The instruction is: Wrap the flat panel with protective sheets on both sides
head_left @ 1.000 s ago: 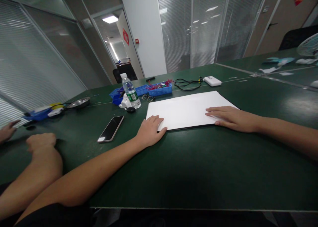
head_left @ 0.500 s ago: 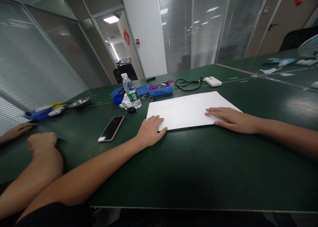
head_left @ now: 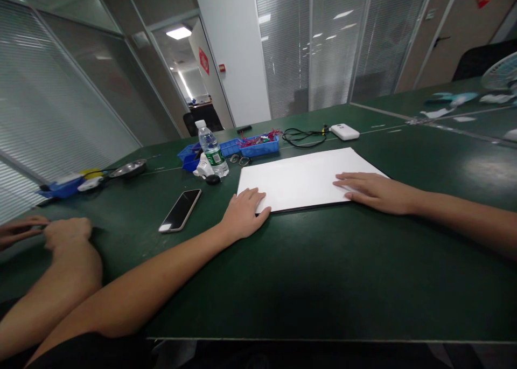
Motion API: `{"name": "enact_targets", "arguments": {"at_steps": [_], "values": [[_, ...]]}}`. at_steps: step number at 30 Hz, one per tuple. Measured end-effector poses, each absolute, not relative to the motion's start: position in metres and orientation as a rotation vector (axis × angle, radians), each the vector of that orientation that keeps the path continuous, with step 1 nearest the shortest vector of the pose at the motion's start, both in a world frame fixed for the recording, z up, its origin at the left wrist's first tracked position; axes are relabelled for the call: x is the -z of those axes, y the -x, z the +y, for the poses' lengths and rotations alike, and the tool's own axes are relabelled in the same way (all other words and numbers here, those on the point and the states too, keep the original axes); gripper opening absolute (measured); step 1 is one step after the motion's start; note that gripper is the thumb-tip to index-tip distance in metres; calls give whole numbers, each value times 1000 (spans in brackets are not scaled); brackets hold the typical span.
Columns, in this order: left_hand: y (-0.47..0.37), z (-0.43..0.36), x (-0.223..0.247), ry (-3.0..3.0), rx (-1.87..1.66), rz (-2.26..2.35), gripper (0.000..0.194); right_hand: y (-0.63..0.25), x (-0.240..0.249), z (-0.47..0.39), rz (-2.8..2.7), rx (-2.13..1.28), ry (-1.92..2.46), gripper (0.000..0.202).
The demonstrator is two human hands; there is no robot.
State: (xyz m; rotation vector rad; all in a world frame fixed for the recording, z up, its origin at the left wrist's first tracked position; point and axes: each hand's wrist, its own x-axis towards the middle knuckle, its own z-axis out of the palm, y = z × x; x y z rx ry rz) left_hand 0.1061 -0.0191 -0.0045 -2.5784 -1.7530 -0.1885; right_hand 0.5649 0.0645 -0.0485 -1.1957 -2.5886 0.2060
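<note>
From afar I saw both hands, left point(head_left: 244, 214) and right point(head_left: 374, 192), open and flat on the white board point(head_left: 301, 178), across the green table point(head_left: 323, 272); blinds point(head_left: 283, 51) lined the far wall.

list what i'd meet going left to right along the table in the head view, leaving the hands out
blue tray → metal dish → phone → small black object → white sheet → fan

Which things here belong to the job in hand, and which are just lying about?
Job, by the look of it:
- white panel, under left hand and right hand

Apparently lying about:
- phone
- bottle
- glasses
- blue tray
- cable
- white box
- metal dish
</note>
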Motion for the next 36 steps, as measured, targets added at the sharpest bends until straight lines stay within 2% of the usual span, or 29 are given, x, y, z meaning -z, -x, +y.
{"name": "enact_targets", "arguments": {"at_steps": [8,15,21,32,36], "values": [[-107,-21,3,2566,173,-1774,58,-586,67,79,-2343,-42,1654,88],[-107,-21,3,2568,187,-1786,58,-586,73,78,-2341,-7,1661,95],[-107,-20,4,2579,210,-1775,58,-591,81,83,-2349,13,1639,92],[-108,-20,3,2596,131,-1882,81,-591,83,85,-2354,-20,1680,93],[-107,-19,4,2615,128,-1859,84,-590,82,85,-2355,-25,1692,94]]}}
